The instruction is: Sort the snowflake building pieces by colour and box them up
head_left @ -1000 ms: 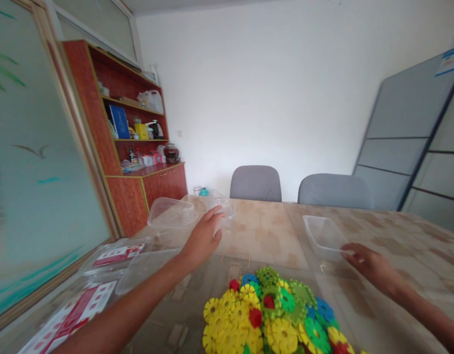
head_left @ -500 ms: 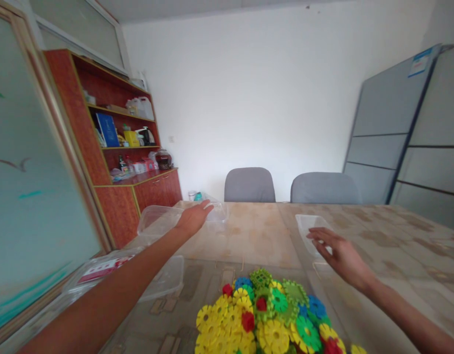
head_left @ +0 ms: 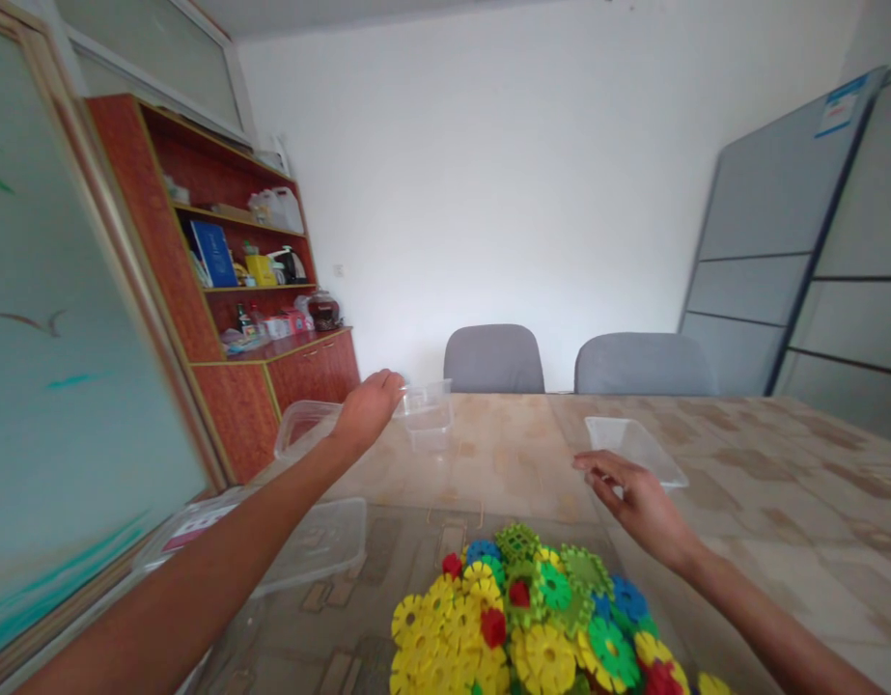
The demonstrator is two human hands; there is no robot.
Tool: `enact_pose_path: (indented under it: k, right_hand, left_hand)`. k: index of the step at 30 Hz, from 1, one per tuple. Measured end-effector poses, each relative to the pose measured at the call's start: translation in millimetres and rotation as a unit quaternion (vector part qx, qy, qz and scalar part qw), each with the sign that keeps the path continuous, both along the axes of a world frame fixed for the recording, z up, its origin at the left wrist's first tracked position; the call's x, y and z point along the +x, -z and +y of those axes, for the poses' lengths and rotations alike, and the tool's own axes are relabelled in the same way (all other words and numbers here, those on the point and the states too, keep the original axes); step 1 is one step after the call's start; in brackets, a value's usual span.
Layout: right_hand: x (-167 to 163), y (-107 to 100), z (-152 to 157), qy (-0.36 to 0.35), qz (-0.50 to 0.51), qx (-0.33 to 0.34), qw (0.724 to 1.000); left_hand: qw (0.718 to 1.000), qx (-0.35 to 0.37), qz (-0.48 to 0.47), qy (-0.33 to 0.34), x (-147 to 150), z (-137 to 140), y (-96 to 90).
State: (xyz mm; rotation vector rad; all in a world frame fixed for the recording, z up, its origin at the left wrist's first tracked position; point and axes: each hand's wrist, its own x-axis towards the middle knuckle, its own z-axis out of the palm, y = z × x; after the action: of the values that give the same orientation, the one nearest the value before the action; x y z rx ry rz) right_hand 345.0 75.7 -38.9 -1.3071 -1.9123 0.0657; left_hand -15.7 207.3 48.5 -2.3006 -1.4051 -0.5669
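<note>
My left hand (head_left: 371, 405) reaches over the far left of the table, its fingers closed on the edge of a clear plastic container (head_left: 429, 417). That container looks raised off the tabletop; I cannot tell whether a second one sits under it. My right hand (head_left: 633, 497) hovers over the table with its fingers loosely apart and nothing in them. Just behind it lies another clear plastic container (head_left: 637, 449). Nearest to me is a heap of snowflake-shaped toy building pieces (head_left: 546, 618) in yellow, green, blue and red, cut off by the lower edge of the view.
A clear container (head_left: 304, 425) and a clear plastic lid (head_left: 321, 541) lie left, partly behind my left forearm. Plastic packaging (head_left: 191, 526) is at the left edge. Two grey chairs (head_left: 494, 359) stand beyond the patterned table (head_left: 517, 454). A wooden shelf cabinet (head_left: 228, 251) stands at back left.
My left hand has risen slightly and moved left, and the container at its fingers now stands higher. My right hand has shifted left and toward me, away from the right container.
</note>
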Motion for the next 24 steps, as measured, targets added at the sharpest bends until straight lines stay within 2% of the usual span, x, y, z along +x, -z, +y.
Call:
enact_pose_path:
  k: [3,8,11,14,19,21,24]
  right_hand:
    - [1.1,-0.9,-2.1,0.024,0.005,0.007,1.000]
    - [-2.4,4.9,-4.6,0.014,-0.007,0.022,1.000]
    - [-3.7,14.1,-5.1,0.013,-0.045,0.007,0.999]
    - [-3.6,20.3,-6.0,0.024,-0.102,-0.014,0.994]
    - [-7.4,16.2,-10.4,0.047,-0.200,-0.081,0.975]
    - [-11.6,13.9,-11.7,0.057,-0.213,-0.085,0.972]
    - [-18.9,14.0,-11.5,0.075,-0.215,-0.081,0.970]
  left_hand:
    - [0.996,-0.009,-0.025,0.084,18.2,-17.3,12.8]
    - [0.968,-0.067,-0.041,0.237,67.2,-40.1,56.6]
    - [0.948,-0.103,-0.044,0.299,87.3,-44.7,79.7]
    - [0.931,-0.132,-0.040,0.337,93.8,-48.0,92.6]
    - [0.929,-0.151,-0.041,0.335,81.3,-51.6,92.0]
    - [0.941,-0.144,-0.056,0.300,71.1,-46.2,88.5]
    - [0.967,-0.118,-0.090,0.205,52.5,-27.4,85.0]
